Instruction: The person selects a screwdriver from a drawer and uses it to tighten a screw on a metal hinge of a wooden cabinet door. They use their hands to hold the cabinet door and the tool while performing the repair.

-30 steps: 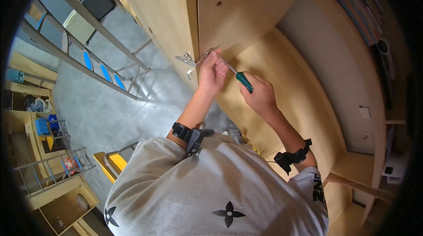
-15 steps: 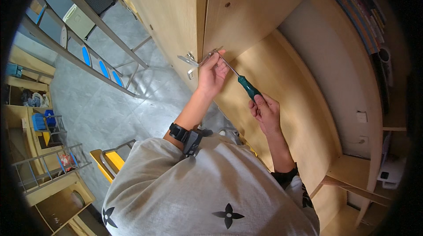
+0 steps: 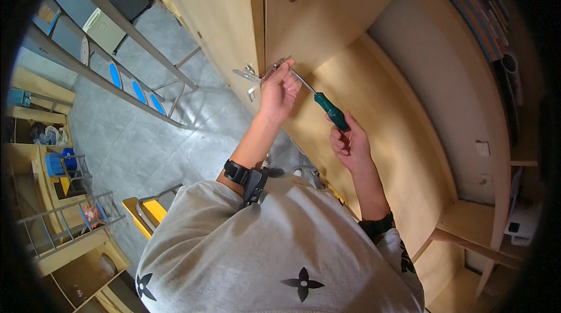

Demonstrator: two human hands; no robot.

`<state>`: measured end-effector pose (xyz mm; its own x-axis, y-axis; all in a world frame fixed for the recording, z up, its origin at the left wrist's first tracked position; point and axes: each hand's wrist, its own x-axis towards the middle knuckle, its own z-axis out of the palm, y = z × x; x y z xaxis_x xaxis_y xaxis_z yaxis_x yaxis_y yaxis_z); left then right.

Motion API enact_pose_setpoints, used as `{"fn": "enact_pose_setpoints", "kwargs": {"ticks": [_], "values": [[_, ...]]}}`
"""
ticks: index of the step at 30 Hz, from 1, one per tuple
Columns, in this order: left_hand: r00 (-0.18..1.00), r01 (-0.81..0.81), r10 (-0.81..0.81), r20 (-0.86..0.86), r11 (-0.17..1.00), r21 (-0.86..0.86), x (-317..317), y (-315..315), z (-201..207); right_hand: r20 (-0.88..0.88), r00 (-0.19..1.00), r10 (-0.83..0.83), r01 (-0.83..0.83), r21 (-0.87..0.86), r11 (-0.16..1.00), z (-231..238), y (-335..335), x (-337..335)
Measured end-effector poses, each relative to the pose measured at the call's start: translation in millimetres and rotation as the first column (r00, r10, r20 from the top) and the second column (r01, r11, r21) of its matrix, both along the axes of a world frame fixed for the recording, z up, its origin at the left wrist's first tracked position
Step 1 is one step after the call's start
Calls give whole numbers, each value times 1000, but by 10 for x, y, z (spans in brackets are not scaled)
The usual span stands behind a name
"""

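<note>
My left hand [image 3: 280, 94] is raised to the edge of a wooden cabinet panel [image 3: 321, 15], its fingers closed on a bent metal hasp [image 3: 272, 70] there. A screwdriver [image 3: 331, 109] with a dark green handle slants up from my right hand [image 3: 352, 142] to my left fingertips. My right fingers are curled around the handle's butt end. The screwdriver's tip, and any screw under it, are hidden by the left fingers. Beside the hasp, on the neighbouring wooden face, sits a small metal loop [image 3: 252, 94].
A yellow folding chair [image 3: 153, 211] stands to my left on the grey tiled floor [image 3: 158, 155]. A metal ladder [image 3: 111, 56] rises at the far left. Books [image 3: 467, 12] line a shelf at the upper right, and wooden shelving [image 3: 467, 219] curves down the right side.
My right fingers have shifted their grip on the screwdriver handle. The left hand stays at the hasp, and the view has moved slightly.
</note>
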<state>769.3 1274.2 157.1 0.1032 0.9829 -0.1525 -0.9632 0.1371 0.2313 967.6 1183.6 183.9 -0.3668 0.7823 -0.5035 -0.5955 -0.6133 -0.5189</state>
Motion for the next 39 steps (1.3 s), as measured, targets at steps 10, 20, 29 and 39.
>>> {"fn": "enact_pose_setpoints", "kwargs": {"ticks": [10,20,29,39], "values": [[993,86,-84,80,996,-25,-62,13,42,667,484,-567,-229,721,653,37,-111,-216],[1000,11,-11,-5,998,-67,20,23,29,-133,986,104,-76,198,977,-58,-79,-11],[996,5,-9,-84,999,-54,6,-4,70,640,605,-473,-151,676,721,53,-129,-245],[1000,14,-14,10,999,-41,-16,25,28,96,994,-45,27,173,984,74,22,-33]]}}
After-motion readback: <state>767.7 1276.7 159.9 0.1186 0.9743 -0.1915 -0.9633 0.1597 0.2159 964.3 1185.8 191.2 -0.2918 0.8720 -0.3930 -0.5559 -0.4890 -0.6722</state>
